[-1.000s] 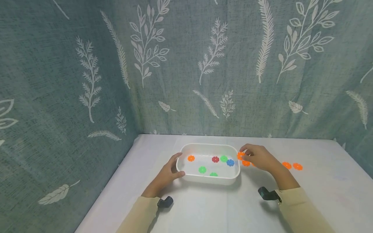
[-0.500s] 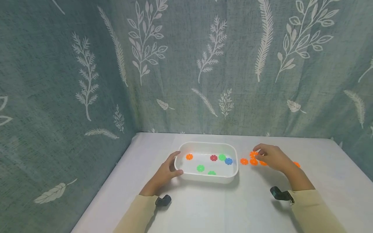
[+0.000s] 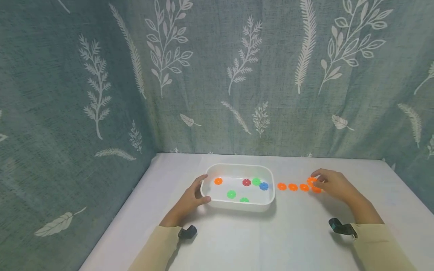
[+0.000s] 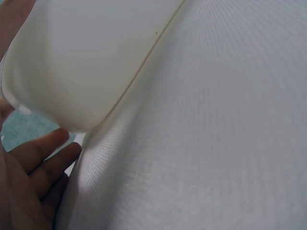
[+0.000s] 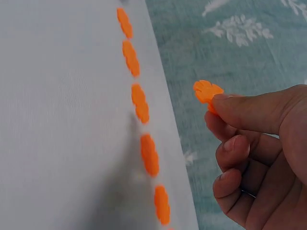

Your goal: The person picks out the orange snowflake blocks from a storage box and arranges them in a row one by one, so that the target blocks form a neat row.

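My right hand (image 3: 335,185) pinches an orange flower-shaped disc (image 3: 311,181) between thumb and fingertip, above the right part of a row of orange discs (image 3: 293,187) on the table. In the right wrist view, the pinched disc (image 5: 205,90) hangs in the air, and its petal edge shows. My left hand (image 3: 188,198) holds the left end of a white plastic tray (image 3: 237,205), thumb at the near rim and a finger at the far one. Inside lie one orange disc (image 3: 218,181), a red disc (image 3: 246,182), a blue disc (image 3: 263,186) and several green discs (image 3: 231,194).
A white cloth (image 3: 234,241) covers the table. Behind it and to the left hangs a green curtain (image 3: 210,86) with leaf prints. Dark wrist cameras are strapped at both sleeves. The right hand partly covers the row's right end.
My right hand has moved right along the row with the orange disc, away from the tray. More of the row shows. The left hand stays at the tray while the head view shifts slightly.
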Tool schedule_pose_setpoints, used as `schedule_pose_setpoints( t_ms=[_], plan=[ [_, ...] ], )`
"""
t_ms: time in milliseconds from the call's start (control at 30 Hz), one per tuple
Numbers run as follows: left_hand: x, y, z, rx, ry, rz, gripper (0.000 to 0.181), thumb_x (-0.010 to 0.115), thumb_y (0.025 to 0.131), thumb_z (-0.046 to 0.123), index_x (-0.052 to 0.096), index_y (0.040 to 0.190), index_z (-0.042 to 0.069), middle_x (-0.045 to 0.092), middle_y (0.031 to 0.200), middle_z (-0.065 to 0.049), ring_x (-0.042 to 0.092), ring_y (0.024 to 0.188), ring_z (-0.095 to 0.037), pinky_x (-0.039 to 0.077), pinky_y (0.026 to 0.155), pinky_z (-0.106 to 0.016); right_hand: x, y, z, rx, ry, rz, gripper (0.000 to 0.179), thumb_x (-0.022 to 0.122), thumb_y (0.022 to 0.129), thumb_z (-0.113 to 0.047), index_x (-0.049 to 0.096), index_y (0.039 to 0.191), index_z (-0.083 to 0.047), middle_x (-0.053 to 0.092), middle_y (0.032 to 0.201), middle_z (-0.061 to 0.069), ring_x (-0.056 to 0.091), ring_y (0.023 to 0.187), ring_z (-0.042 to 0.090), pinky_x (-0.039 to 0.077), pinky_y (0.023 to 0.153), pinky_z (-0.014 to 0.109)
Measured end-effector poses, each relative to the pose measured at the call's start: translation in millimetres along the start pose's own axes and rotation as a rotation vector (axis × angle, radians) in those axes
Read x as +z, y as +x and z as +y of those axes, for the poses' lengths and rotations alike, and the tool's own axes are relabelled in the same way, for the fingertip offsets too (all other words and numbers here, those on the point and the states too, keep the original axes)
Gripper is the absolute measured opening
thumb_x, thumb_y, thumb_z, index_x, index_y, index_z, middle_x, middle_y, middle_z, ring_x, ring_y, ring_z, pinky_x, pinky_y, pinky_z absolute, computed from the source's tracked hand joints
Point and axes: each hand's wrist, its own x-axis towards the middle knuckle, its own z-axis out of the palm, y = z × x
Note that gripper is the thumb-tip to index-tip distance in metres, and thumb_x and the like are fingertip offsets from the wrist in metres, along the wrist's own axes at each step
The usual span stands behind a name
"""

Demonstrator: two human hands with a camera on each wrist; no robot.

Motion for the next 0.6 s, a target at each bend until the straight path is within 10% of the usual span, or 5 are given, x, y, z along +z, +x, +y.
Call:
schedule_pose_setpoints(
  t_ms=[367,600],
  plan=[
    [-2.7,-2.0,-3.7,0.028,-0.039,-0.006,0.088,0.082,0.078,0.033,0.032,0.15,0.031,0.036,0.152,-0.015,0.036,0.138,-0.033,0.024,0.111,-0.057,-15.5,-10.3,29.7,-0.016,0.0,0.068,0.032,0.064,0.092,-0.015,0.06,0.12,0.001,0.067,0.1,0.018,0.061,0.093,0.039,0.053,0.07,0.047],
    [-3.1,1.6,-4.6,0.042,-0.017,-0.024,0.087,0.081,0.079,0.034,0.031,0.15,0.029,0.035,0.153,-0.016,0.034,0.139,-0.035,0.024,0.11,-0.059,-24.8,-23.9,52.7,0.141,0.042,0.062,0.04,0.061,0.094,-0.018,0.054,0.127,0.005,0.06,0.112,0.031,0.058,0.098,0.044,0.053,0.074,0.05]
  ],
)
